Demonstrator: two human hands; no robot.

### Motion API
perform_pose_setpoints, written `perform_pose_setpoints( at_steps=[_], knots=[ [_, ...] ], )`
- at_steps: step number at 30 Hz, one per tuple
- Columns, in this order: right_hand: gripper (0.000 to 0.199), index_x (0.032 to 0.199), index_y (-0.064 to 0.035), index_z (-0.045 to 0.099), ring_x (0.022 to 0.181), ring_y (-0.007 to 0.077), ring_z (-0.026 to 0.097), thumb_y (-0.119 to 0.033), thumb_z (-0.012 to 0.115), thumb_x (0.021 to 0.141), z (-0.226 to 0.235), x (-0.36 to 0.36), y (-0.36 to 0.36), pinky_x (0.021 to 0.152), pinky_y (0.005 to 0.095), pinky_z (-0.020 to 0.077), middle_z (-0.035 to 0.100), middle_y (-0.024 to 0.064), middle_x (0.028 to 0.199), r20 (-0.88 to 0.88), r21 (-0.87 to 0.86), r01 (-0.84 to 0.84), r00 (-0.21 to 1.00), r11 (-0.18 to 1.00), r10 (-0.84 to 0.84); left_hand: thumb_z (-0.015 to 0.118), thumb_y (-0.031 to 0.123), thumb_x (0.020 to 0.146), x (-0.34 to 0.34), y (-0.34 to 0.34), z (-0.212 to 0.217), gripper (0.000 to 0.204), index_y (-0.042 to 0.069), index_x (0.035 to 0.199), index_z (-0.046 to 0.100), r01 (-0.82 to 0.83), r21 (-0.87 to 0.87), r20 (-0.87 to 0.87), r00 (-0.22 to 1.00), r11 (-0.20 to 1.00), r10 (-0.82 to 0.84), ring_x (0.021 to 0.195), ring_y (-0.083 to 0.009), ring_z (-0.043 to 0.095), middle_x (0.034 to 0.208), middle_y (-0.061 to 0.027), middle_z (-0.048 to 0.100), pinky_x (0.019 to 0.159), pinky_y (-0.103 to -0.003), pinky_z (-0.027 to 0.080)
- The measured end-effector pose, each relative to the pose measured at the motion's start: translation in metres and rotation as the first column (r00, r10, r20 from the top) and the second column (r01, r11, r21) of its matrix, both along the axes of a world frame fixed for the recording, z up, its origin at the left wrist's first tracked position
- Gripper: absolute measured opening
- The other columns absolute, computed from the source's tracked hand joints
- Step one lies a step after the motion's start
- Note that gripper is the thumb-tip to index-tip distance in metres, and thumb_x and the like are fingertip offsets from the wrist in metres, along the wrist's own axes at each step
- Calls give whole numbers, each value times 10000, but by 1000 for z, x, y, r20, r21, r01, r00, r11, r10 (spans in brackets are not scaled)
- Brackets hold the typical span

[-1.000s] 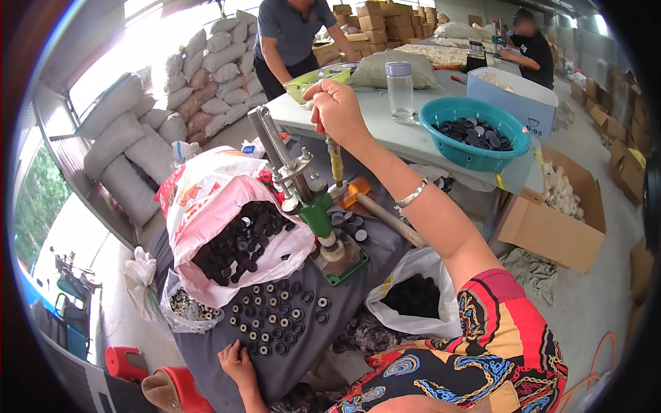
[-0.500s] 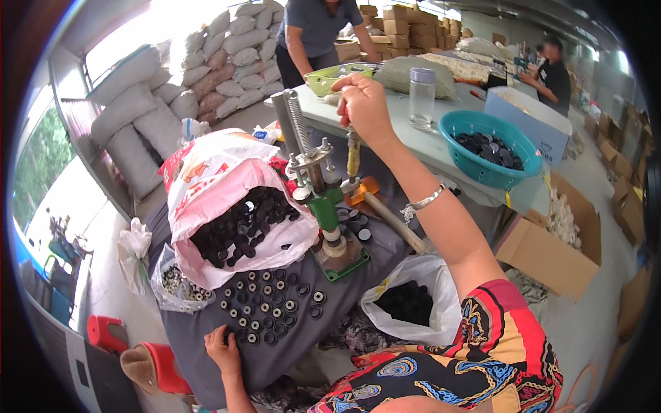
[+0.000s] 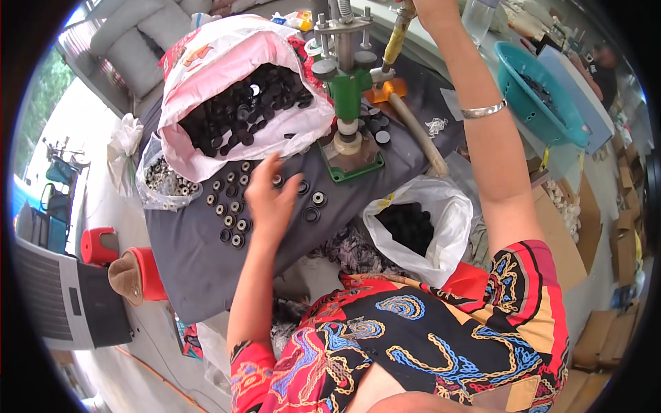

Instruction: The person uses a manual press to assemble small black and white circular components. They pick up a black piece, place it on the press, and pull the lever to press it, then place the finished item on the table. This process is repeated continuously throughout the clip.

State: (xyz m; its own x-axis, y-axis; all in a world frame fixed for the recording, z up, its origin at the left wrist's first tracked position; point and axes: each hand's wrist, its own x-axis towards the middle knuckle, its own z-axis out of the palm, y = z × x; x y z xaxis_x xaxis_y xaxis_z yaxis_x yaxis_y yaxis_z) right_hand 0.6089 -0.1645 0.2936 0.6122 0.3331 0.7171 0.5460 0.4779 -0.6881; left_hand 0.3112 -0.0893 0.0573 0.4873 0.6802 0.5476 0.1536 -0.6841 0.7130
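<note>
My left hand (image 3: 267, 199) hovers over loose round black caps (image 3: 236, 224) on the dark cloth, its thumb and fingers apart and nothing visible in it. Many of the caps have pale metal rings in their centres; my hand hides some. At the top edge, my right hand (image 3: 435, 15) is closed on the yellowish lever handle (image 3: 397, 40) of a green hand press (image 3: 343, 96), with its fingertips cut off by the frame. The press stands on a green-edged base plate (image 3: 352, 162). Beneath its ram sits a pale collar-like piece (image 3: 346, 141).
Left of the press, a pink-lined sack (image 3: 189, 103) spills black caps. A clear bag (image 3: 169, 182) holds small metal parts. A hammer (image 3: 420, 134) lies beside the press, and a white bag (image 3: 451, 234) of black pieces sits nearer. A teal basin (image 3: 513, 89) stands at right.
My left hand has lifted from the cloth's near left edge and moved right and away, over the caps. The view has tilted downward. My right hand remains at the lever.
</note>
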Motion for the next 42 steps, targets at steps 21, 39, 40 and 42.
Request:
perform_pose_setpoints(
  at_steps=[21,39,40,42],
  knots=[
    [233,901,-5,612,385,138,469,-72,392,864,-35,-21,-41,360,270,384,514,61,538,32,96,-19,999,995,16,769,72,659,137,-4,-44,641,11,1231,484,94,-47,59,994,994,-92,985,-355,595,1047,-181,638,844,-433,471],
    [183,1009,62,566,612,160,508,9,406,937,-132,-74,-122,704,363,507,505,82,675,213,96,-108,973,989,86,636,-4,727,-17,29,-26,185,30,900,690,-62,131,65,996,989,54,839,-325,648,866,-152,680,755,-402,514],
    [197,1018,65,570,605,162,509,-2,401,942,-112,-71,-113,688,352,501,498,81,669,188,64,-89,979,994,76,613,3,747,-38,46,-28,181,39,904,695,-168,202,48,986,965,162,833,-313,657,873,-148,684,752,-398,521],
    [229,1036,68,581,589,167,508,-31,392,951,-73,-60,-90,663,333,490,492,79,656,131,15,-91,988,996,88,585,9,770,-82,82,-36,173,45,874,718,-339,143,39,941,930,337,816,-301,667,857,-151,694,762,-388,523]
  ],
)
